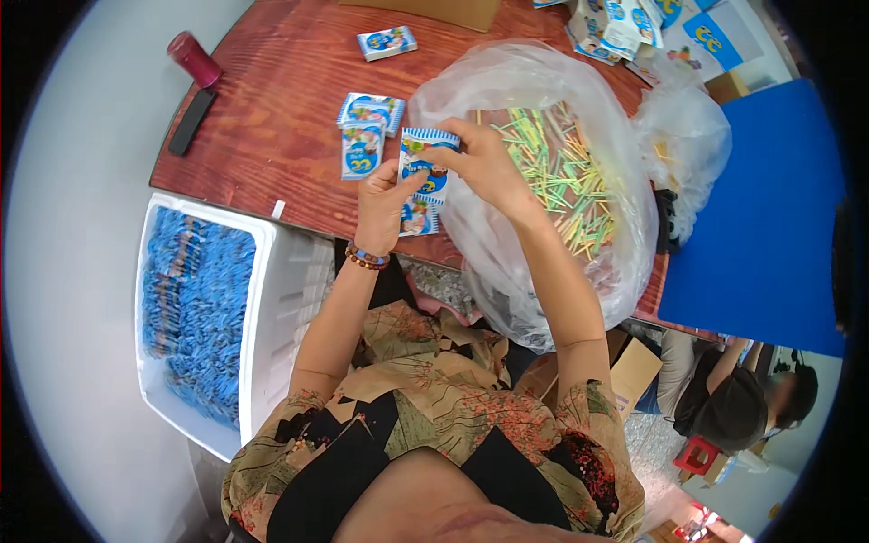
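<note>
My left hand (384, 199) pinches the lower left edge of a small blue-and-white packet (439, 184), just above the table's near edge. At its top my right hand (491, 168) grips the same packet, fingers bent over the front. Directly below it shows another such packet (419, 218); whether the two are joined I cannot tell. Left of my hands two similar packets lie overlapping, an upper packet (373, 109) and a lower packet (363, 152). To the right a clear plastic bag (489, 77) lies spread open, with many thin green, yellow and orange sticks (552, 167) inside.
Farther back on the red-brown table (281, 109) lies a small box (387, 42). A dark red bottle (194, 60) and a black bar (192, 122) are at the left. A white bin (262, 271) full of blue packets stands left. A blue board (751, 226) and a seated person (733, 403) are right.
</note>
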`<state>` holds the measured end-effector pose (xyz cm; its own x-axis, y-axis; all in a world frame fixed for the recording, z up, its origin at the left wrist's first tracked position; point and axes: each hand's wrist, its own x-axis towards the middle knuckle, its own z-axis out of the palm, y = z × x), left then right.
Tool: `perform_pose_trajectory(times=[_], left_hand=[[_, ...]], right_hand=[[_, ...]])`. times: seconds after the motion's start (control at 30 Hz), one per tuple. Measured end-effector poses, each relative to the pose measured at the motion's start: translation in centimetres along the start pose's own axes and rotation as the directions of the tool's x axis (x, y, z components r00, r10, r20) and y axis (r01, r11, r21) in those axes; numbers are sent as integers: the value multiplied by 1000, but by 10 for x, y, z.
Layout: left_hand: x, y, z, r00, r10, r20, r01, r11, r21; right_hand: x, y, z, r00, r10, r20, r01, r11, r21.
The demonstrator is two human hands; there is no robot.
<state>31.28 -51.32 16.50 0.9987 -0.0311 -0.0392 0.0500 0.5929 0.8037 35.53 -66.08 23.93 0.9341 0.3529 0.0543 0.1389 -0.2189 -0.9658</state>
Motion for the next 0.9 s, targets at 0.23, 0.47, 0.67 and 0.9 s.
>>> perform_pose_trajectory(times=[0.23, 0.47, 0.67, 0.9], left_hand=[[9, 8, -88, 973, 149, -177, -89, 948, 306], [-19, 5, -95, 837, 541, -82, -111, 315, 942], [-32, -12, -71, 905, 424, -43, 36, 24, 999], [-24, -17, -74, 881, 470, -51, 29, 55, 998]], right_hand=[[74, 40, 72, 991, -56, 125, 106, 889, -446], [93, 59, 90, 995, 94, 27, -54, 760, -647], [74, 64, 88, 965, -253, -65, 145, 724, -675], [7, 51, 48, 937, -313, -157, 191, 834, -518]])
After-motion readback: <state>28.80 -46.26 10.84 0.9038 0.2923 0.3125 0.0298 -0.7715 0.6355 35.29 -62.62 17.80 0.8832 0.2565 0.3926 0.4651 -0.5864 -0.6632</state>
